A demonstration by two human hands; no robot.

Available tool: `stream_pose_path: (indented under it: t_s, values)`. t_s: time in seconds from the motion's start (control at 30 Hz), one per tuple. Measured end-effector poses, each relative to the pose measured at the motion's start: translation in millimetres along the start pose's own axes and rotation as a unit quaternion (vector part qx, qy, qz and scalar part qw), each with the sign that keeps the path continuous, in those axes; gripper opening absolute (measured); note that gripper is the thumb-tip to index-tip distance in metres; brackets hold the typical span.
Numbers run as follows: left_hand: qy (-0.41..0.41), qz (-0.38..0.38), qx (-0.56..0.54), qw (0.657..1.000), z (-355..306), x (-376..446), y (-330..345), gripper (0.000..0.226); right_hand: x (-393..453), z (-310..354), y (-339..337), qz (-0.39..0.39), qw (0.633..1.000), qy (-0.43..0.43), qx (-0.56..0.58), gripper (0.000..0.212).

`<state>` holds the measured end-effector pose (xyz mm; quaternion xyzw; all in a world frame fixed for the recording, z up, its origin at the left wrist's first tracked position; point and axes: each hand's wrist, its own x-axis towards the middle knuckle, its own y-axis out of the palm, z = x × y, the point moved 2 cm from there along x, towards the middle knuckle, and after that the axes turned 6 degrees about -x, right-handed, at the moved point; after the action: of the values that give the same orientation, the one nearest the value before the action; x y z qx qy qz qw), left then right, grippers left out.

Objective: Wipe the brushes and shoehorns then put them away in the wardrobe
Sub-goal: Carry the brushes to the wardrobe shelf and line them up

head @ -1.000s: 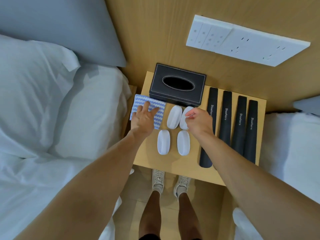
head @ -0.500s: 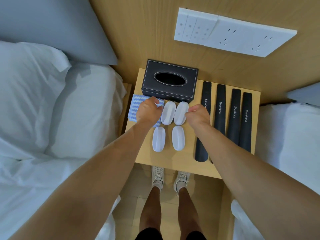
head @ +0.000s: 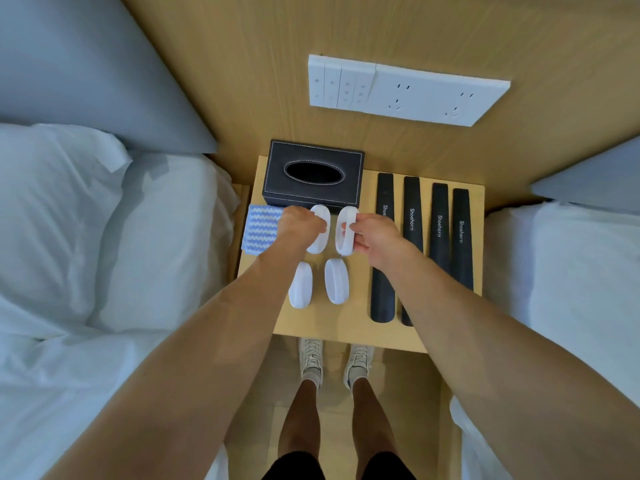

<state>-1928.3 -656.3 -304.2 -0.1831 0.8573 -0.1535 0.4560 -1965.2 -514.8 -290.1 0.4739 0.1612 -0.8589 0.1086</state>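
Brushes sit lined up on the nightstand (head: 349,332) for wiping: right hand (head: 375,237) pinches the far-right white brush (head: 346,233), left hand (head: 299,228) curls onto the blue striped cloth (head: 259,230) beside it.

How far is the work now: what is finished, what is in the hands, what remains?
Nothing looks finished: four black shoehorns and two near brushes lie untouched on the nightstand. In hand: the right hand grips one white brush, and the left hand grips the blue cloth. Left: wiping every piece and carrying all to the wardrobe, which is not in view.
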Motion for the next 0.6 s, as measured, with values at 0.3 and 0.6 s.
stream_pose_path:
  t_s: [0.3,0.6]
  values:
    - [0.094,-0.041,-0.168,0.980,-77.3,-106.5,-30.4,0.012,-113.3,50.3,-73.2,-0.005,0.987,-0.130,0.092,0.019]
    - [0.284,0.045,-0.243,0.926,-183.8,-256.2,-45.9,0.012,-241.8,92.4,-172.7,-0.063,0.943,-0.294,0.144,0.019]
